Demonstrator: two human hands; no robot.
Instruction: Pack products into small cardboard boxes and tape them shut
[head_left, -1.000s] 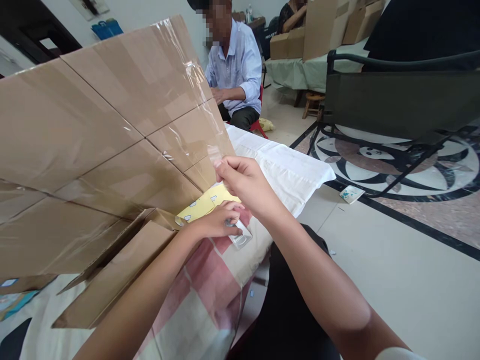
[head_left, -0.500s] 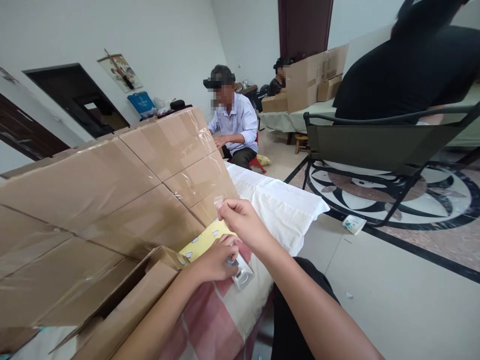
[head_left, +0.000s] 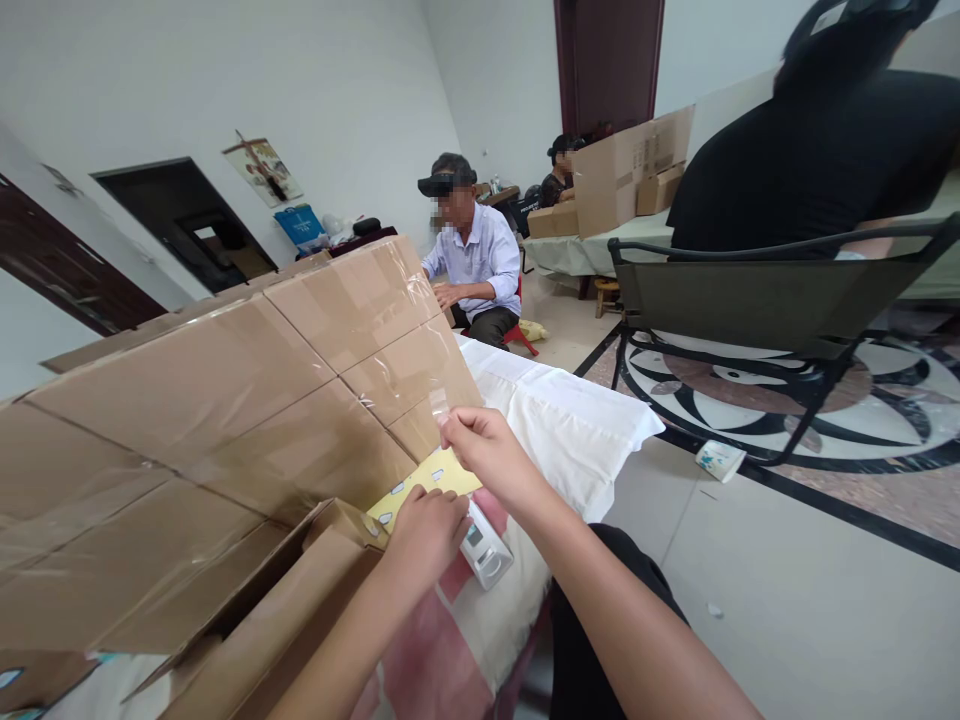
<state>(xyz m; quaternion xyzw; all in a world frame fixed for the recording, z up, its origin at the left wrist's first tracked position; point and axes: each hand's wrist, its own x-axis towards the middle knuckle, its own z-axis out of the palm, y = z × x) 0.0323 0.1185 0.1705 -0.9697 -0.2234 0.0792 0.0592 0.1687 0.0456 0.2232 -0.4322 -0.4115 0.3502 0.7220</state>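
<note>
My right hand (head_left: pixel 480 440) is closed in a pinch, holding up a small clear plastic piece (head_left: pixel 439 402); whether it is a bag or a strip of film I cannot tell. Lower and to the left, my left hand (head_left: pixel 433 525) has its fingers bent and pressed together, their tips turned down and hidden. Just right of those fingers lies a small white-and-grey box-shaped item (head_left: pixel 487 556) on the pink-and-cream cloth (head_left: pixel 442 650). A yellow sheet or box with white shapes (head_left: pixel 405 490) lies beyond the left hand, partly covered by it.
A wall of taped cardboard boxes (head_left: pixel 300 400) stands to the left. In front of it is an open carton (head_left: pixel 300 610). White cloth (head_left: pixel 555 400) covers the table beyond. A co-worker (head_left: pixel 480 250) sits opposite; another person (head_left: pixel 810 160) sits in a chair (head_left: pixel 750 300) on the right.
My left hand has drawn back slightly left from the white-and-grey item, so more of that item shows. The right hand still pinches the clear piece. The view has shifted a little.
</note>
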